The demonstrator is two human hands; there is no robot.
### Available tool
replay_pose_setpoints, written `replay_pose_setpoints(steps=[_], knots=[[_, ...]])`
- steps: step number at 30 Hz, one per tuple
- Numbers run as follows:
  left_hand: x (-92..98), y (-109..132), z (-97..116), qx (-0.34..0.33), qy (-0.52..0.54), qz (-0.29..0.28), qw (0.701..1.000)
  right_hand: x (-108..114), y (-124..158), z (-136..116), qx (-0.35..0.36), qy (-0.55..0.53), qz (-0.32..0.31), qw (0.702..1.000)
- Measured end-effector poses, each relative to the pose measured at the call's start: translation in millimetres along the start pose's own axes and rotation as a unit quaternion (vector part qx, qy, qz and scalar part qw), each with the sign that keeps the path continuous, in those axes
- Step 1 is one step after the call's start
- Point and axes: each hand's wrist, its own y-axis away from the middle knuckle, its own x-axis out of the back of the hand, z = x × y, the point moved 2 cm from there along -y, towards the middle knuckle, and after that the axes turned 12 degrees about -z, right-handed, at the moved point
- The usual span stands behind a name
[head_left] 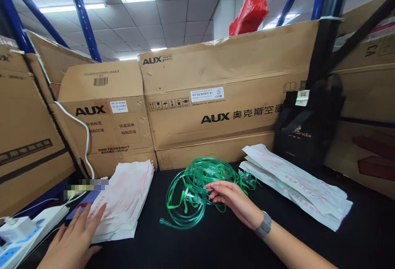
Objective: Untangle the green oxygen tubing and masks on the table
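Note:
A coiled heap of clear green oxygen tubing (188,219) lies in the middle of the black table, with green straps and clear mask parts (193,196) tangled in it. Over the heap's near right side is my right hand (230,199), its fingers loosely bent and apart; no tube is visibly gripped. My left hand (74,236) is spread flat, fingertips at the lower left edge of a stack of white paper bags (123,199) with red print. Another stack of white bags (296,186) lies to the right of the tubing.
Cardboard boxes (216,137) wall off the back, with more boxes (27,137) at the left. A black bag (305,133) stands at the back right. A power strip (40,228) with cables is at the left edge. The black tabletop (247,248) spans the front.

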Motion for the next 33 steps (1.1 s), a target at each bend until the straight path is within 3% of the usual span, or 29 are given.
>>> replay_pose_setpoints(steps=[3,5,7,8,10,14,17,18,20,22,24,25,27,30,33], knots=[[40.4,4,48,-0.061,-0.010,0.098,0.993,0,-1,-3,0.022,-0.009,0.017,1.000],[76.1,1,94,-0.146,0.021,0.198,0.969,-1,-1,-5,0.046,-0.005,0.033,0.998],[100.1,-7,138,-0.232,0.054,0.252,0.938,-1,0,-6,0.066,0.027,0.047,0.996],[103.6,-13,155,-0.272,0.062,0.251,0.927,0,1,-7,0.073,0.050,0.052,0.995],[93.5,-22,179,-0.347,0.078,0.229,0.906,4,2,-8,0.082,0.093,0.058,0.991],[38.2,-28,186,-0.355,0.197,0.138,0.904,28,3,-17,0.128,0.174,0.119,0.969],[10.3,-27,183,-0.307,0.307,0.093,0.896,61,7,-31,0.174,0.306,0.243,0.904],[6.9,-26,182,-0.291,0.333,0.089,0.893,72,10,-36,0.168,0.379,0.278,0.867],[5.9,-26,183,-0.275,0.361,0.085,0.887,91,17,-45,0.104,0.554,0.337,0.754],[7.6,-28,184,-0.278,0.369,0.078,0.883,109,25,-50,-0.011,0.680,0.378,0.628],[7.7,-30,184,-0.281,0.373,0.069,0.881,126,34,-52,-0.134,0.715,0.413,0.548],[6.6,-31,184,-0.280,0.375,0.065,0.881,134,38,-52,-0.185,0.708,0.424,0.534],[2.7,-33,183,-0.276,0.377,0.053,0.883,148,43,-51,-0.245,0.686,0.421,0.541],[-4.2,-35,183,-0.269,0.380,0.035,0.884,160,45,-49,-0.253,0.679,0.400,0.561],[-7.1,-36,183,-0.262,0.395,0.026,0.880,164,45,-51,-0.232,0.686,0.403,0.560]])
